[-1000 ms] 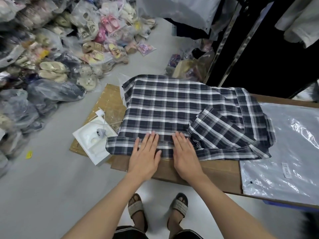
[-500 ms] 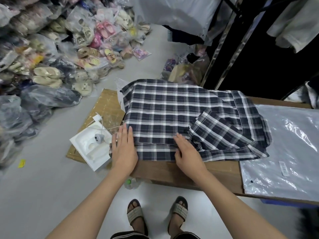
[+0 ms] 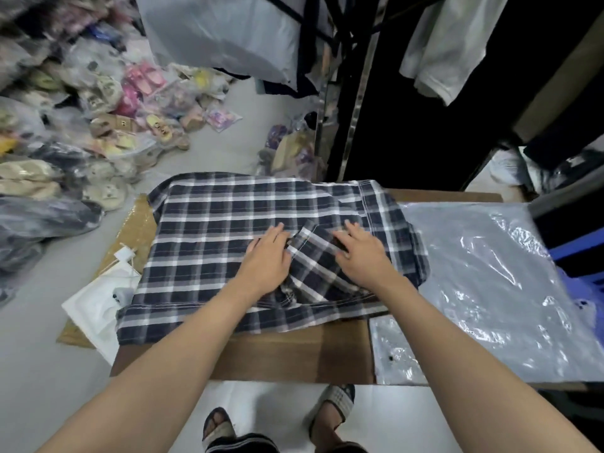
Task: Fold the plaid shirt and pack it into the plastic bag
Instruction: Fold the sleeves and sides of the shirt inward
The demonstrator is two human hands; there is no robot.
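Observation:
The navy-and-white plaid shirt [image 3: 209,237] lies partly folded on the brown table [image 3: 281,351], its left part hanging past the table's left end. A folded sleeve crosses its middle at an angle. My left hand [image 3: 266,256] rests flat on the shirt just left of that sleeve, fingers straight. My right hand [image 3: 361,253] lies flat on the sleeve's right side, fingers spread. The clear plastic bag [image 3: 490,289] lies flat on the table to the right, touching the shirt's right edge.
A white foam tray [image 3: 94,315] and cardboard [image 3: 137,230] lie on the floor left of the table. Bagged shoes [image 3: 108,125] are heaped at the far left. A metal rack [image 3: 353,93] with hanging clothes stands behind the table. My sandalled feet [image 3: 281,420] are below.
Both hands have moved from the shirt's near hem up to its middle, and now lie either side of the folded sleeve. The camera has shifted closer over the table.

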